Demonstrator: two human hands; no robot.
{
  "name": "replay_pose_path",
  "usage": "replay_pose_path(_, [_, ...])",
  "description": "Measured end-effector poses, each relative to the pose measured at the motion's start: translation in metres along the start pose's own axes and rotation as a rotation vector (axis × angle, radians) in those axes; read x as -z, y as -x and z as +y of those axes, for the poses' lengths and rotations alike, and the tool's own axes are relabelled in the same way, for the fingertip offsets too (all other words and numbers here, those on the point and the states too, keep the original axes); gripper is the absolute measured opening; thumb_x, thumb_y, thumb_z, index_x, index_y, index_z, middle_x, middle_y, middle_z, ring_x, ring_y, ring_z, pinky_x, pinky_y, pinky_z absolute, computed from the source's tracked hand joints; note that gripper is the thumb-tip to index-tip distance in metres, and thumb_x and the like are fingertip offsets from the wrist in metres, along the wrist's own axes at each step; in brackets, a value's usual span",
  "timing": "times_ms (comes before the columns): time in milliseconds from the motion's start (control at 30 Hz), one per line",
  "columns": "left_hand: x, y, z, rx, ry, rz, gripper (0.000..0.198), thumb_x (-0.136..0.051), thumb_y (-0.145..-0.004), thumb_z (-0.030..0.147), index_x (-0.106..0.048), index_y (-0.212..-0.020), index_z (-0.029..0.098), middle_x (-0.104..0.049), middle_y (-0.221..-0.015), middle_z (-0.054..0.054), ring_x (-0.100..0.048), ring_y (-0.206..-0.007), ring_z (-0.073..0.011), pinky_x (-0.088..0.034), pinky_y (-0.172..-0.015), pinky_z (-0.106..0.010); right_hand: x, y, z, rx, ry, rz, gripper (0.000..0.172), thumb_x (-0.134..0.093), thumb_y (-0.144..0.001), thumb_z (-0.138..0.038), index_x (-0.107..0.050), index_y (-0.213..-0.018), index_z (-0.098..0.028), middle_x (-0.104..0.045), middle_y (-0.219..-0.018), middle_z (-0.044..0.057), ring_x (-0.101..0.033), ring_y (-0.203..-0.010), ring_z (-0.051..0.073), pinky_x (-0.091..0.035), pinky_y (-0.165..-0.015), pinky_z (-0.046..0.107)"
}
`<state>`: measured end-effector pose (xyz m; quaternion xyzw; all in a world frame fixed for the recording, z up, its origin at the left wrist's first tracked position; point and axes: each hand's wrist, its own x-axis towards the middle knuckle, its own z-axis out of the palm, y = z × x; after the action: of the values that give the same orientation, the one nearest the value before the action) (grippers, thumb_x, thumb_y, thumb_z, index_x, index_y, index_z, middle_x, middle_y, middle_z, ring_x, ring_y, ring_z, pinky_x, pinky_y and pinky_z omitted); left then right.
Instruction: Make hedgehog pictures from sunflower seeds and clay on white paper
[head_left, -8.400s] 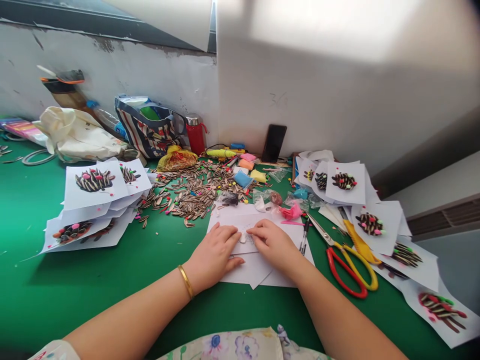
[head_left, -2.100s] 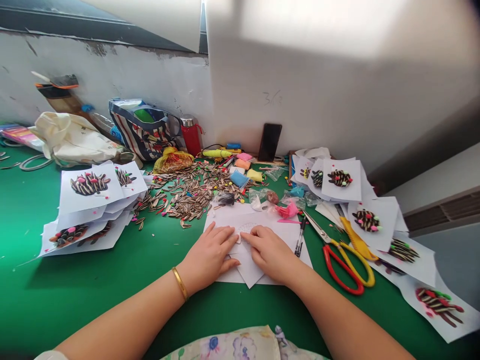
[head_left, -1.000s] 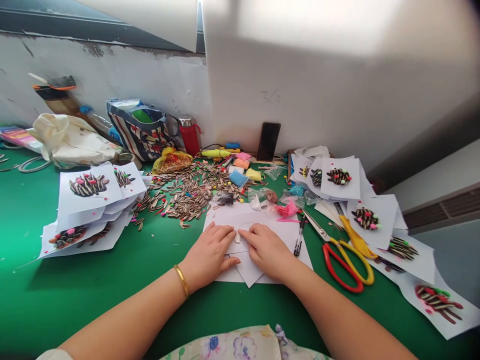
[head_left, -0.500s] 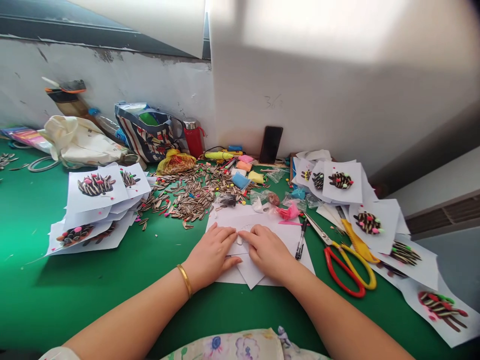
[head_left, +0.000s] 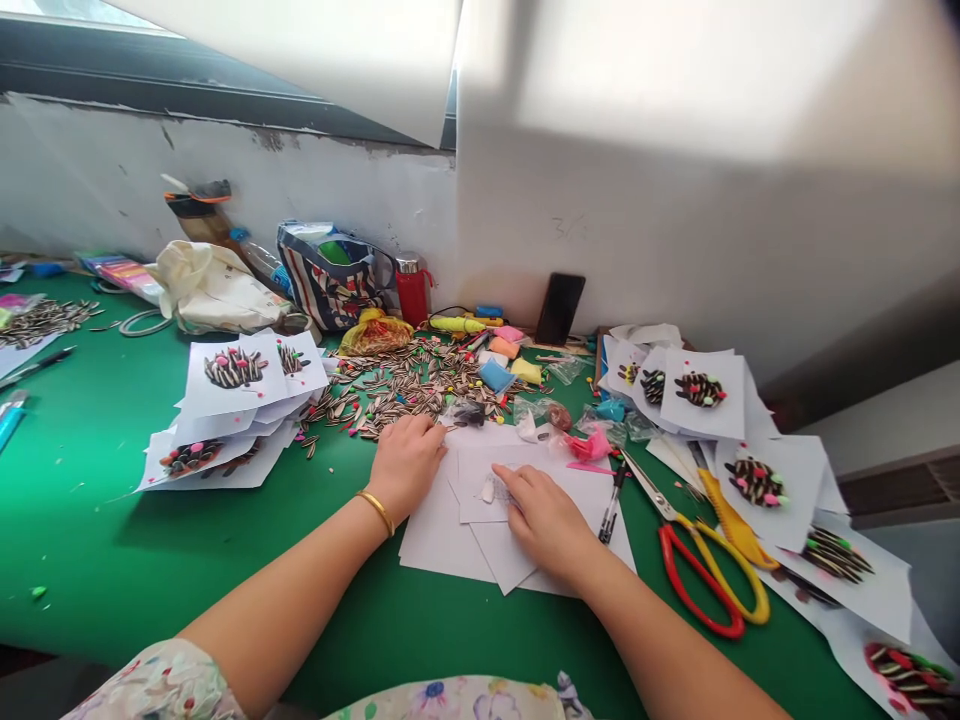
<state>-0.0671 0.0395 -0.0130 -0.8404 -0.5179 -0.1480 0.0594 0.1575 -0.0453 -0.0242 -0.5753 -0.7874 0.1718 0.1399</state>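
Observation:
My left hand [head_left: 409, 460] is at the near edge of a heap of sunflower seeds [head_left: 390, 385], left of the paper. Its fingers are bent and close together, with the tips hidden, so what they pinch cannot be seen. On a small white card [head_left: 472, 510] rests my right hand [head_left: 546, 515], index finger stretched out and the others partly curled. A lump of white clay [head_left: 488, 489] lies on the card beside that finger, near a faint drawing. Larger white sheets [head_left: 431, 545] lie underneath. A black pen [head_left: 613, 503] lies right of my right hand.
Red-and-yellow scissors [head_left: 701, 545] and a yellow utility knife [head_left: 727, 515] lie at right. Stacks of cards with seed hedgehogs stand at left [head_left: 232, 400] and right [head_left: 787, 460]. Clay packets [head_left: 496, 376], a phone [head_left: 561, 308] and a red flask [head_left: 412, 290] are behind.
My left hand has left the card and moved away to the seed heap. My right hand stays on the card, uncovering more of the white clay. The view has shifted left.

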Motion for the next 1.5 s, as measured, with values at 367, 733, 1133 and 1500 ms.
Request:
replay_pose_path(367, [-0.006,-0.005,0.000,-0.153,-0.062,-0.002,0.010,-0.055,-0.090,0.016,-0.061,-0.084,0.020,-0.064,-0.091,-0.007,-0.055,-0.092,-0.0250,-0.036,-0.078,-0.039,0.009,0.008,-0.009,0.115,0.037,0.251,0.047,-0.047,-0.085,-0.008,-0.055,-0.130,-0.020,-0.061,-0.106,0.010,-0.056,-0.096,0.024,-0.048,-0.085,0.039])
replay_pose_path(733, [0.010,-0.003,0.014,-0.161,0.144,0.040,0.013,-0.060,-0.092,0.028,-0.066,-0.084,0.020,-0.066,-0.079,-0.005,-0.058,-0.080,-0.0220,-0.037,-0.072,-0.035,0.071,-0.052,0.030,-0.175,0.494,0.156,0.039,-0.047,-0.095,-0.041,-0.073,-0.076,-0.019,-0.064,-0.087,0.010,-0.057,-0.087,0.024,-0.034,-0.070,0.033])
replay_pose_path(1133, [0.027,0.008,0.026,0.104,0.851,0.088,0.014,-0.058,-0.089,0.021,-0.070,-0.095,0.022,-0.073,-0.096,-0.002,-0.065,-0.090,-0.0181,-0.051,-0.082,-0.032,0.052,-0.066,0.017,-0.108,0.443,0.321,0.026,-0.050,-0.095,-0.031,-0.070,-0.084,-0.019,-0.066,-0.093,0.009,-0.055,-0.091,0.023,-0.033,-0.074,0.032])
replay_pose_path(1500, [0.038,-0.001,0.037,0.155,1.150,0.072,0.014,-0.063,-0.086,0.031,-0.069,-0.091,0.020,-0.070,-0.085,-0.002,-0.063,-0.077,-0.0153,-0.052,-0.069,-0.027,0.041,-0.020,-0.005,0.296,0.166,0.401,0.021,-0.043,-0.095,-0.015,-0.063,-0.097,-0.020,-0.068,-0.100,0.009,-0.061,-0.090,0.021,-0.045,-0.078,0.032])
